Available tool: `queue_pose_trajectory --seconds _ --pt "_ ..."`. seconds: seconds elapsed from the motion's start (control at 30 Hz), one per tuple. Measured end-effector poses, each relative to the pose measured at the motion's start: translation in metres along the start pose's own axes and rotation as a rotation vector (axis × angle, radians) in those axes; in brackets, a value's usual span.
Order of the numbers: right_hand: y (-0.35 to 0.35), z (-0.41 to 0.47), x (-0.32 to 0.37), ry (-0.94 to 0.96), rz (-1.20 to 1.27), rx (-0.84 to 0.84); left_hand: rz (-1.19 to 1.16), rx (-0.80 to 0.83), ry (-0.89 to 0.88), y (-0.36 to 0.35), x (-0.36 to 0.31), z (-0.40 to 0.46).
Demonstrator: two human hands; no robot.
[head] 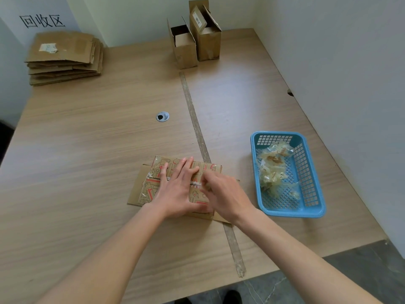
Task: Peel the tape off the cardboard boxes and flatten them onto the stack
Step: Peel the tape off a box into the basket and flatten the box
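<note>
— Where was the printed box (157, 172) when you looked?

— Lying on the tabletop (87, 139), just left of the blue basket (315, 207), across the taped seam (195, 119) that runs down the wood. Its long axis ran left to right, parallel to the near edge, with plain flaps spread at both ends.

— And my grip?

— I had the left hand (178, 189) flat, fingers straight, pressing the top. The right hand (223, 196) was blurred at the fingertips; they were bunched at the box's central tape line, and I could not tell whether they pinched tape.

— Room to move?

— Bare wood lay beyond the box. The flattened stack (65, 58) sat far off to the box's upper left, at that corner; two open boxes (195, 42) stood straight beyond it, by the wall. The basket held crumpled tape (274, 172).
</note>
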State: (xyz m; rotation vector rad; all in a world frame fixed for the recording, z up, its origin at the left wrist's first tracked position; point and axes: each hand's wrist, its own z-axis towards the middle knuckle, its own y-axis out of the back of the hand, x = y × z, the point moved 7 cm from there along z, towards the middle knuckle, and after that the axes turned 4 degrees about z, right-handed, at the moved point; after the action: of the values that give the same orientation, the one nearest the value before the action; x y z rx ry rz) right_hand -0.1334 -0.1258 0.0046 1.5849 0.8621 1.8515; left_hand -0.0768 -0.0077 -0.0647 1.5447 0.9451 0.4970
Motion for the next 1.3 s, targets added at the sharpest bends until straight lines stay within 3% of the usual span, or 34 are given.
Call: queue_pose_trajectory --seconds 0.07,0.17,0.33,0.5,0.6,0.67,0.8,0.9,0.97,1.07,1.23,1.3 --pt "-0.002 0.015 0.018 0.043 0.051 0.004 0.053 0.02 -0.001 0.0 -0.001 0.001" --pt "0.015 0.037 0.0 -0.072 0.223 -0.004 -0.021 -0.013 -0.001 0.003 0.001 -0.001" --pt "0.019 0.025 -0.048 -0.094 0.108 0.218 -0.048 -0.145 -0.04 0.008 0.003 -0.01" --pt "0.008 0.027 -0.048 -0.026 0.036 0.254 0.012 -0.35 0.261 0.022 0.01 -0.037" --pt "0.001 0.033 -0.045 -0.054 0.044 0.258 -0.046 -0.388 0.525 0.019 0.021 -0.055" --pt "-0.004 0.038 -0.042 -0.066 0.018 0.275 -0.118 -0.375 0.608 0.015 0.027 -0.06" --pt "0.002 0.037 -0.035 -0.056 -0.214 0.228 -0.303 -0.245 0.34 0.018 0.04 -0.043" --pt "0.0 0.012 -0.031 -0.039 -0.276 0.239 -0.233 -0.035 0.187 0.024 0.052 -0.03" --pt "-0.013 -0.011 -0.025 -0.044 -0.166 0.336 -0.277 0.014 0.256 0.023 0.058 -0.027" --pt "-0.03 -0.032 -0.015 0.013 -0.054 0.478 -0.469 -0.096 0.398 0.017 0.048 -0.037" --pt "0.008 0.005 -0.027 0.014 -0.031 0.214 -0.664 -0.129 0.475 -0.027 0.023 -0.066" --pt "0.01 0.017 -0.028 0.012 0.006 0.184 -0.808 -0.117 0.43 -0.029 0.019 -0.059"
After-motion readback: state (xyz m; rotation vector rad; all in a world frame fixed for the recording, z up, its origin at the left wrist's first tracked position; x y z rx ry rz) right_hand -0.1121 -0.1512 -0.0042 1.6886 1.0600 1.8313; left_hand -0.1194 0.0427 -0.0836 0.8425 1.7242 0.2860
